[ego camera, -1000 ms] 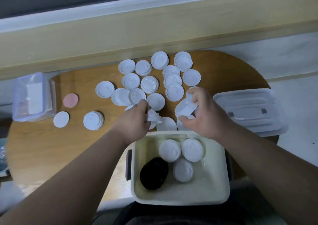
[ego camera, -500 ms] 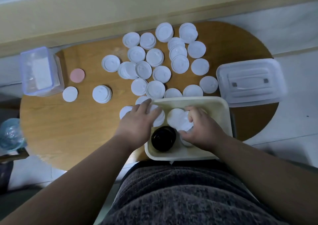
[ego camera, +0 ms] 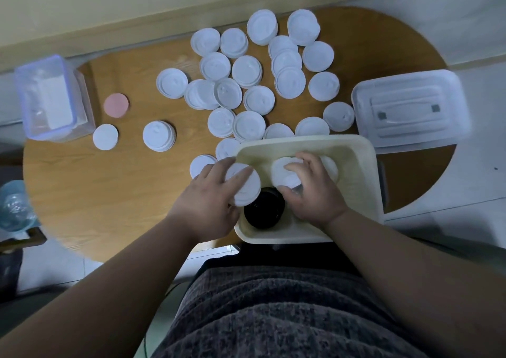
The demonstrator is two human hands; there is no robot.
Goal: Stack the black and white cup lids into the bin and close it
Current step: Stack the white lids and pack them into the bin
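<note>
A cream bin (ego camera: pixel 364 193) sits at the table's near edge, against my lap. Inside it lie a stack of black lids (ego camera: pixel 264 212) and white lids. My left hand (ego camera: pixel 210 201) holds a white lid (ego camera: pixel 246 186) over the bin's left rim, fingers spread on top of it. My right hand (ego camera: pixel 312 190) is inside the bin and grips a stack of white lids (ego camera: pixel 286 172). Several loose white lids (ego camera: pixel 246 71) are scattered over the far half of the round wooden table (ego camera: pixel 82 188). The bin's clear cover (ego camera: pixel 410 108) lies to the right of them.
A clear box (ego camera: pixel 52 97) holding white paper stands at the table's left edge. Beside it lie a pink disc (ego camera: pixel 116 105) and a flat white disc (ego camera: pixel 105 137). A small stack of white lids (ego camera: pixel 159 135) sits apart at centre left. A glass vessel (ego camera: pixel 15 204) stands off the table, left.
Both hands came back from the scattered lids into the bin, each carrying white lids. The view tilted down, so the bin and my lap fill the lower half.
</note>
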